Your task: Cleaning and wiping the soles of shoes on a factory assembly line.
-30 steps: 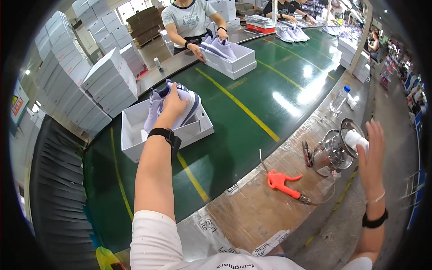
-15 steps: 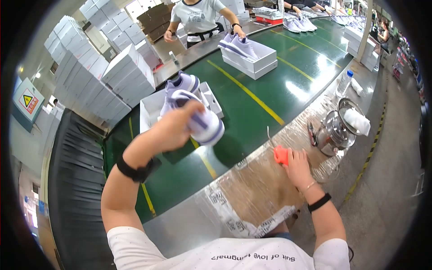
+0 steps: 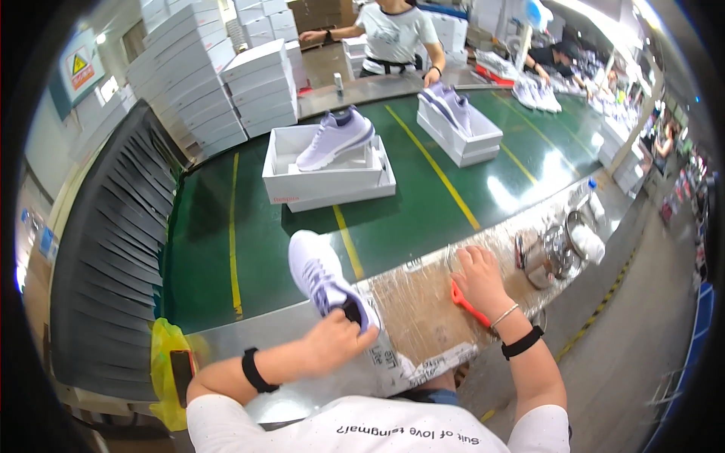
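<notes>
A lavender sneaker [image 3: 313,266] is in my left hand [image 3: 338,341], which grips it at the heel collar, toe pointing away, over the near edge of the green belt. My right hand [image 3: 479,281] is over the wrapped cardboard, fingers stretched forward and apart. Partly under its palm lies an orange-red tool handle [image 3: 470,303]. Ahead on the belt, a white shoebox [image 3: 340,189] has another lavender sneaker [image 3: 336,142] resting tilted on it.
Across the belt, a person [image 3: 396,38] has a hand at a second shoebox [image 3: 479,147] with lavender sneakers. A metal pot [image 3: 545,260] stands at the right of the cardboard [image 3: 423,321]. Stacked white boxes [image 3: 177,83] rise at back left, beside a black strip curtain [image 3: 98,272].
My left hand has brought the sneaker from above the box back toward me. My right hand has loosened from the orange-red tool, its fingers now stretched out. The view has shifted.
</notes>
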{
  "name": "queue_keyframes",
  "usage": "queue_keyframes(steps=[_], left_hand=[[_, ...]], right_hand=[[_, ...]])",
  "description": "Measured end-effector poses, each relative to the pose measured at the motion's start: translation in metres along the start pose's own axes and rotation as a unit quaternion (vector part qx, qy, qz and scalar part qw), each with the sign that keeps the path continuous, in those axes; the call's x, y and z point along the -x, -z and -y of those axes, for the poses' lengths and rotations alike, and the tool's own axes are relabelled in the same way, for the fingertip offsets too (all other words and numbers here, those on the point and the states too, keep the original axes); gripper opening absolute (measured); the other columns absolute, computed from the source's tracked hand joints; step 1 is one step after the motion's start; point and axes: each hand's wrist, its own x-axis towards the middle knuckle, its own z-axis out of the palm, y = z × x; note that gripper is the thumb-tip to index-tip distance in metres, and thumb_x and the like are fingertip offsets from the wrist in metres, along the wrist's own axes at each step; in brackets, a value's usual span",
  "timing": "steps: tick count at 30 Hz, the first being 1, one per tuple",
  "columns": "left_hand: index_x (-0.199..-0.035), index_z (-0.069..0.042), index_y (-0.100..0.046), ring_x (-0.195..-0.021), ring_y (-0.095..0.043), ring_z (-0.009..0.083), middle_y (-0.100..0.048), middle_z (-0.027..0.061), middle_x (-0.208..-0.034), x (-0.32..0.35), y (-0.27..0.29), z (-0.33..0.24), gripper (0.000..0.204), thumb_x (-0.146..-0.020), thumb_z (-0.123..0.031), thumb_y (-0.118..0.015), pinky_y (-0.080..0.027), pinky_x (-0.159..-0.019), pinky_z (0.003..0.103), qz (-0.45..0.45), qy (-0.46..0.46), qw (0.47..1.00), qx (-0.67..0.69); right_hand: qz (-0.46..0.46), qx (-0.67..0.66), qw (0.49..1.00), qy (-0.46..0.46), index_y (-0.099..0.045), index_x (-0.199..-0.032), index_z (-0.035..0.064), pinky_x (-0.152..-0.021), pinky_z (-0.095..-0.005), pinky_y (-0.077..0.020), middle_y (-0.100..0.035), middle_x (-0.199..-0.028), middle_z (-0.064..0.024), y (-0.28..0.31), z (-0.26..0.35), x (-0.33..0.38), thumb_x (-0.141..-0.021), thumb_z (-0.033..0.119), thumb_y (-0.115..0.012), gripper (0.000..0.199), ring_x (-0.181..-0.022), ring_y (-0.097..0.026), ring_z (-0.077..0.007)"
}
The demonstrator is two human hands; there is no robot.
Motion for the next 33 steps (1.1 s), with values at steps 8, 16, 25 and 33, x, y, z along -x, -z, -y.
queue_keyframes(steps=[8,16,25,33], left_hand=[[-0.105,-0.008,-0.053,-0.058,-0.051,0.0174,-0.047,0.0026,-0.062,-0.009,-0.075,-0.004,0.036,-0.071,-0.016,-0.057,-0.035,-0.059,0.031,-0.109,0.084,0.981,0.138],[-0.084,-0.011,-0.057,-0.053,-0.044,0.014,-0.044,0.0009,-0.058,-0.018,-0.091,0.007,0.016,-0.072,-0.018,-0.049,-0.031,-0.052,0.029,-0.31,0.014,0.949,0.06],[-0.094,-0.013,-0.059,-0.054,-0.043,0.0126,-0.039,-0.0001,-0.058,-0.011,-0.1,0.003,0.025,-0.07,-0.015,-0.052,-0.029,-0.048,0.026,-0.304,-0.023,0.951,0.042],[-0.085,-0.012,-0.058,-0.054,-0.044,0.0197,-0.041,0.0028,-0.059,-0.009,-0.091,-0.002,0.022,-0.064,-0.015,-0.06,-0.034,-0.053,0.033,-0.31,0.064,0.93,0.187]], right_hand=[[0.001,0.093,0.964,0.251,-0.055,-0.107,0.0053,-0.096,-0.0405,-0.0328,-0.055,-0.104,-0.0092,-0.031,0.044,-0.23,-0.07,0.013,-0.065,0.039,-0.11,-0.045,-0.0255],[-0.201,0.248,0.9,0.296,-0.048,-0.118,0.0018,-0.105,-0.0435,-0.022,-0.053,-0.122,-0.0125,-0.116,0.087,-0.407,-0.08,0.013,-0.05,0.04,-0.122,-0.041,-0.025],[-0.082,0.212,0.952,0.208,-0.059,-0.086,0.0109,-0.104,-0.0491,-0.0164,-0.059,-0.081,-0.0019,-0.09,0.086,-0.359,-0.077,0.009,-0.055,0.01,-0.091,-0.054,-0.0183],[-0.037,0.043,0.994,0.098,-0.055,-0.075,0.0009,-0.088,-0.0431,-0.0392,-0.057,-0.065,-0.0158,0.034,0.09,-0.151,-0.072,0.019,-0.066,0.021,-0.076,-0.058,-0.0308]])
